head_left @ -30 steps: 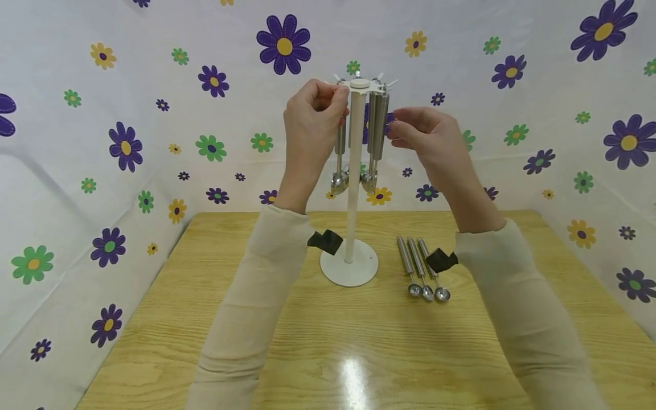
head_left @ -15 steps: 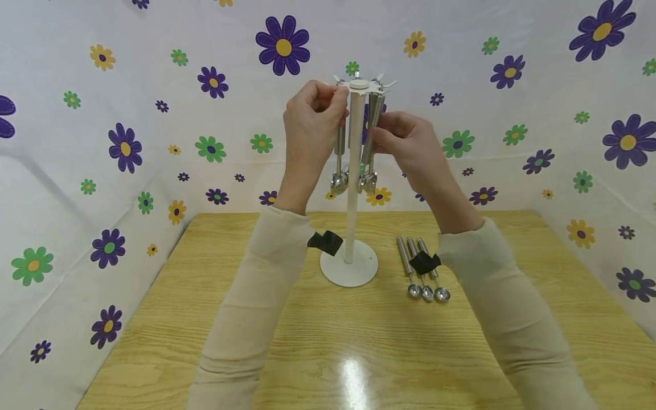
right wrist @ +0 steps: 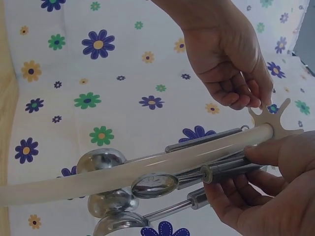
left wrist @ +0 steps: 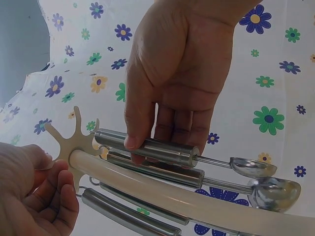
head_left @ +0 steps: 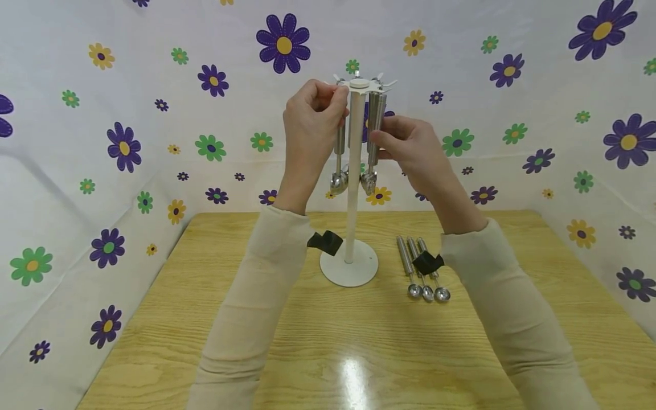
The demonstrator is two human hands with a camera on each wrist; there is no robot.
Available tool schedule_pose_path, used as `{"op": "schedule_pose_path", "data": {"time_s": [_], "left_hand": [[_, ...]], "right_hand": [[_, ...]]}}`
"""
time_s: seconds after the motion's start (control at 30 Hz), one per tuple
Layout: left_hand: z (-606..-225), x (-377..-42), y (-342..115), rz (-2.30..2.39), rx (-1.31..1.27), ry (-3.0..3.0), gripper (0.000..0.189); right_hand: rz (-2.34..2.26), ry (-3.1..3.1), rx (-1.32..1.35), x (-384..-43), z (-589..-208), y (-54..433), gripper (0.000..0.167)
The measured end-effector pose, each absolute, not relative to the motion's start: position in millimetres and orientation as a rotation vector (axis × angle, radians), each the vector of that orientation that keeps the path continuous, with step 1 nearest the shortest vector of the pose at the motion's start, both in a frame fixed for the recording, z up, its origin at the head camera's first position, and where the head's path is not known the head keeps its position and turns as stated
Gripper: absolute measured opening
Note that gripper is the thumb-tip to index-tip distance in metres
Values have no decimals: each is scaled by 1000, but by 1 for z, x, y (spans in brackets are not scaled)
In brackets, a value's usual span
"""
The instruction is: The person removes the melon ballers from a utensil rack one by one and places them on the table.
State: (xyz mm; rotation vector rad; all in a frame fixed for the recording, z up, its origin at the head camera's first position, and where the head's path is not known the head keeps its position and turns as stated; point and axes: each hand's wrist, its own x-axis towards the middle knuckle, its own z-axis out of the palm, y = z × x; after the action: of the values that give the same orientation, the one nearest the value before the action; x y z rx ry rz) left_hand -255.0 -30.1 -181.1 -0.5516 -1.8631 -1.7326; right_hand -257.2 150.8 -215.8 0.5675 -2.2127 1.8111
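A white stand (head_left: 352,199) with a hooked top (head_left: 359,85) stands upright on the table. Several metal scoops hang from its hooks, bowls down. My left hand (head_left: 314,117) pinches a hook arm at the top's left side. With thumb and fingers, my right hand (head_left: 410,142) holds the handle of a hanging scoop (left wrist: 167,151) on the right side. Close beside it hangs another scoop (left wrist: 275,191). In the right wrist view the held scoop's oval bowl (right wrist: 155,186) shows in front of the post. Left of the post, one scoop (head_left: 339,182) hangs below my left hand.
Three metal scoops (head_left: 414,290) lie side by side on the wooden table (head_left: 246,341), right of the stand's round base (head_left: 335,272). A black strap piece at my right wrist partly covers their handles. Flower-patterned cloth (head_left: 220,165) encloses the table's back and sides.
My right hand has moved left from apart to the hanging scoop's handle and taken hold. The handle tilted half a second ago and now hangs nearly upright. My left hand has stayed put.
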Motion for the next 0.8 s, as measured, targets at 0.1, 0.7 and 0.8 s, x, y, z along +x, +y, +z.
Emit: {"op": "schedule_pose_path", "data": {"time_s": [0.1, 0.7, 0.8], "left_hand": [[-181, -254, -30, -1735, -559, -1858, 16], [-182, -253, -30, -1711, -550, -1871, 17], [-182, -253, -30, -1711, -553, -1869, 16]], "right_hand": [[1775, -2244, 555, -256, -215, 156, 39], [1670, -2274, 518, -250, -205, 180, 35], [1686, -2251, 524, -249, -204, 184, 30]]}}
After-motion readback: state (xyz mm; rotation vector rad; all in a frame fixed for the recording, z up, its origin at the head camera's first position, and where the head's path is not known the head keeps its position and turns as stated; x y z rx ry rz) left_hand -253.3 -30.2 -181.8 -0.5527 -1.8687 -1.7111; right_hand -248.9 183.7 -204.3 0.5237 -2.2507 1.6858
